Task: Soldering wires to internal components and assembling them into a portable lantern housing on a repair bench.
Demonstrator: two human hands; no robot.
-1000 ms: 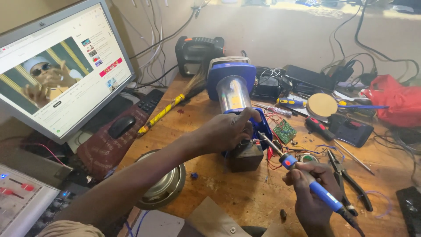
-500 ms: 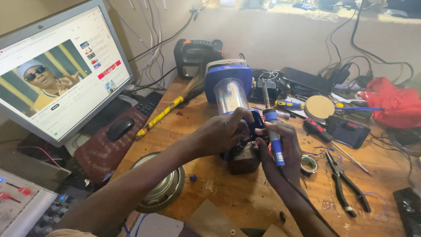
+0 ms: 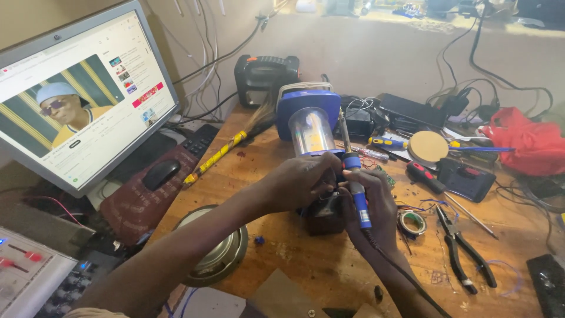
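My left hand [image 3: 303, 182] grips the lower end of a blue lantern [image 3: 309, 126] that lies on its side on the wooden bench, its clear tube pointing toward me. My right hand [image 3: 371, 212] holds a blue-handled soldering iron [image 3: 358, 188] upright, tip pointing up and away, right beside my left hand. A small dark block [image 3: 323, 218] sits under both hands, partly hidden. The iron's black cord [image 3: 406, 277] trails toward me.
A monitor [image 3: 76, 94] stands left, with a black mouse [image 3: 160, 174] on a brown pad. A round metal speaker [image 3: 218, 253] lies near left. Pliers [image 3: 462, 247], a tape roll [image 3: 412, 222], screwdrivers [image 3: 426, 178], a red cloth [image 3: 524, 141] and cables crowd the right side.
My right hand swung the soldering iron from low on the right to the lantern's base, then turned it upright beside my left hand. The left hand stayed on the lantern.
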